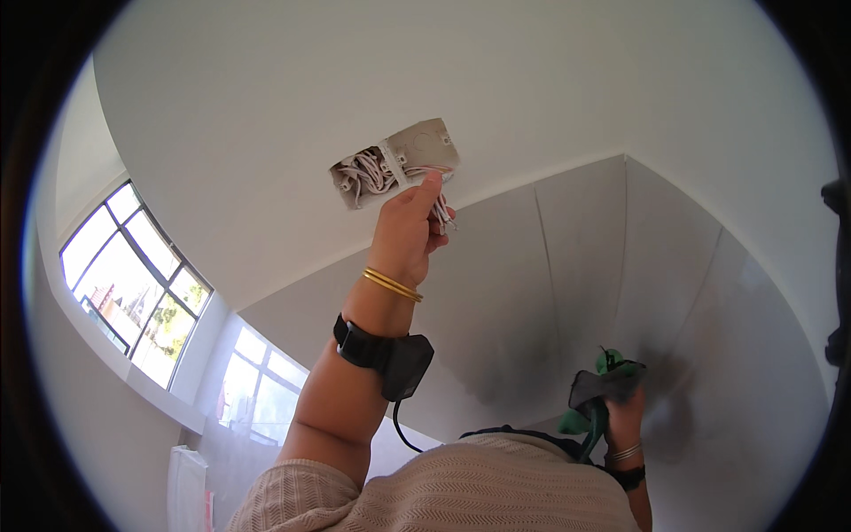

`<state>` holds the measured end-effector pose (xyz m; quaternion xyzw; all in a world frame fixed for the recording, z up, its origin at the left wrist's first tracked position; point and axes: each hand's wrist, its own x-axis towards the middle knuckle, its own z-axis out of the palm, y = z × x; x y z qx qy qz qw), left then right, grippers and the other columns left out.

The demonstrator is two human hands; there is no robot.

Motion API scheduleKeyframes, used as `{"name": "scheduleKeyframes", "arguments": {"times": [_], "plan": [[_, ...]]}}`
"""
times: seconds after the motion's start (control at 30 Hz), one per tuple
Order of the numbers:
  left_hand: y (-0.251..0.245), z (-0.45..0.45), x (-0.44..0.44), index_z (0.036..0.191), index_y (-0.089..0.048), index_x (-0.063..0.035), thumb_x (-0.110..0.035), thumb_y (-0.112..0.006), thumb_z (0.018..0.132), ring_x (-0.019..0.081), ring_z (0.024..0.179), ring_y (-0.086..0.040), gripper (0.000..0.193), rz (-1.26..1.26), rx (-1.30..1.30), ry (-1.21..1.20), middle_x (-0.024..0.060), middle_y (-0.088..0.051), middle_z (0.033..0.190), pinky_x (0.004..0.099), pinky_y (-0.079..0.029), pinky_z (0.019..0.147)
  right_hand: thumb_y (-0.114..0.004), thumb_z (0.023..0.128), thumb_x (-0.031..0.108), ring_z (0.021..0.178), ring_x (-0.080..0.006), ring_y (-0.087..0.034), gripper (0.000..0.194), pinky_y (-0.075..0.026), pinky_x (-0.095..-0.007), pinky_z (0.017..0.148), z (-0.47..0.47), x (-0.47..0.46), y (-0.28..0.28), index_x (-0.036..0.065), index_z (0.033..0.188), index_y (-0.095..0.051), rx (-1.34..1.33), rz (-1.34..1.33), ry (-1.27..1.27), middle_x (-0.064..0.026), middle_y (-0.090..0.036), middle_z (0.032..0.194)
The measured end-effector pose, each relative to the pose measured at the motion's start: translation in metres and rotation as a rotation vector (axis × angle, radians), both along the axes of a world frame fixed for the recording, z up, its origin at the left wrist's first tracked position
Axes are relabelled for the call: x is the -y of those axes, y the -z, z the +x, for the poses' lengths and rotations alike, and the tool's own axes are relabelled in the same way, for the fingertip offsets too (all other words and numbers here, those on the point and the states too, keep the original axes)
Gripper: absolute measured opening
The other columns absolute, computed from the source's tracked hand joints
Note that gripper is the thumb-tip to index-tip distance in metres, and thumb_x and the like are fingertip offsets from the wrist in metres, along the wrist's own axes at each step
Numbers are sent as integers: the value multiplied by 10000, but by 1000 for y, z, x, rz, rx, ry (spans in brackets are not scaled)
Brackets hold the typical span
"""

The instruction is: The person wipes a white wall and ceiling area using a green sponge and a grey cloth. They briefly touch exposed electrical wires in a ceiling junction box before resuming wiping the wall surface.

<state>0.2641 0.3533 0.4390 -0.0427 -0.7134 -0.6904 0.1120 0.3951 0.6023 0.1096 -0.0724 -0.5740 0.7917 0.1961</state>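
My left hand (415,216) is at a double recessed electrical wall box (422,143) set in the white wall. It pinches several pale insulated wires (442,214) between thumb and fingers, and their ends stick out beyond the fingers. More wires (367,171) lie coiled inside the left compartment of the box. A plastic divider (391,161) separates the two compartments. Low at the right, my right hand (625,409) is closed around a green and dark-grey item (595,396), too unclear to name; part of it is hidden by the fingers.
Grey floor tiles (492,299) with dark joints meet the white wall (266,166). A black-framed window (143,279) is at the left. Beneath it are a shiny reflective surface (256,379) and a white package (186,489). A black cable (402,429) runs from my left wrist device (407,366).
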Motion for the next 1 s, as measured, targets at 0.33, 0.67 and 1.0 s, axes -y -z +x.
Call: {"name": "scheduleKeyframes", "arguments": {"times": [0.33, 0.67, 1.0], "plan": [[8, -6, 7, 808, -580, -121, -409, -639, 947, 102, 622, -520, 325, 115, 120, 148, 3, -594, 731, 274, -447, 590, -663, 834, 8, 919, -158, -581, 291, -491, -310, 828, 11, 2, -35, 28, 1103, -555, -104, -22, 20, -50, -604, 1025], [18, -19, -10, 774, -569, -74, -417, -615, 956, 106, 614, -518, 391, 95, 140, 326, 24, -602, 718, 276, -463, 590, -616, 814, -43, 918, -175, -596, 330, -496, -324, 817, 16, -4, -57, 8, 1135, -560, -5, 61, -14, -68, -627, 1052], [34, -34, -17, 786, -594, 10, -405, -593, 949, 176, 582, -575, 446, 71, -21, 373, 106, -637, 687, 323, -486, 592, -662, 810, 7, 872, -186, -626, 296, -514, -323, 789, 24, 6, -82, 8, 1095, -578, -8, 383, 81, -78, -646, 997]]}}
